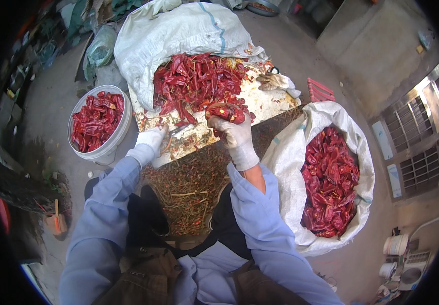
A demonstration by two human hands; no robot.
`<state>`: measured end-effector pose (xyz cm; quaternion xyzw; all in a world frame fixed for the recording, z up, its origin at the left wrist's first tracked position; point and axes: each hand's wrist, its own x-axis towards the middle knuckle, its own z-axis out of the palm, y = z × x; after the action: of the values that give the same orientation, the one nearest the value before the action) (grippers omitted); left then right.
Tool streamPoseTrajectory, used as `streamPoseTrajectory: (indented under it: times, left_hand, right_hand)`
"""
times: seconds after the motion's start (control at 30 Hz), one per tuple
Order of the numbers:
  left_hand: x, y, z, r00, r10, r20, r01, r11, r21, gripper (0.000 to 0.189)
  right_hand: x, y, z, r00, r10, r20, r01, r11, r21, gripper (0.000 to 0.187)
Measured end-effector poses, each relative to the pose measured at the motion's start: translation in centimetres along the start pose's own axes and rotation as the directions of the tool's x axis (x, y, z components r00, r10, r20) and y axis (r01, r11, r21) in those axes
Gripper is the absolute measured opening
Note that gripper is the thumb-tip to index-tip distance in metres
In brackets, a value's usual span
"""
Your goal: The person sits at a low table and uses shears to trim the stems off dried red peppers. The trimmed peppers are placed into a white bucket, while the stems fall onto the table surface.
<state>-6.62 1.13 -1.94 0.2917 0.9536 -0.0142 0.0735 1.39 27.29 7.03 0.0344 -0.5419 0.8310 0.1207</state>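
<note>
My right hand [234, 139], in a white work glove, is closed around dried red chili peppers [225, 111] above the near edge of a pale board [200, 141]. My left hand [151, 140], also gloved, is at the board's left front edge. A narrow metal blade [176, 130] lies by its fingertips; whether the fingers hold it is unclear. Beyond both hands, a heap of dried red chilies [200, 82] spills from a white woven sack [181, 30] lying on the board. Stems and scraps litter the board's surface.
A white bucket [126, 131] of chilies stands left of the board. To the right is an upright woven sack [280, 167] filled with chilies. Used gloves [276, 82] lie at the board's right end. Stems and debris [189, 187] cover the area between my legs.
</note>
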Motion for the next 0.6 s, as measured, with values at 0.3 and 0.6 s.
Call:
streamPoseTrajectory:
  times: [0.3, 0.6]
  left_hand:
    - [-0.9, 0.1, -2.1, 0.996, -0.018, -0.083, 0.008, 0.993, -0.119, 0.054]
    - [-2.4, 1.4, -6.2, 0.839, 0.069, -0.539, -0.344, 0.835, -0.430, 0.047]
  right_hand:
    - [0.3, 1.1, -0.8, 1.000, 0.010, -0.028, -0.006, 0.988, 0.154, 0.032]
    - [0.5, 0.4, -0.1, 0.995, 0.054, -0.081, -0.044, 0.991, 0.130, 0.027]
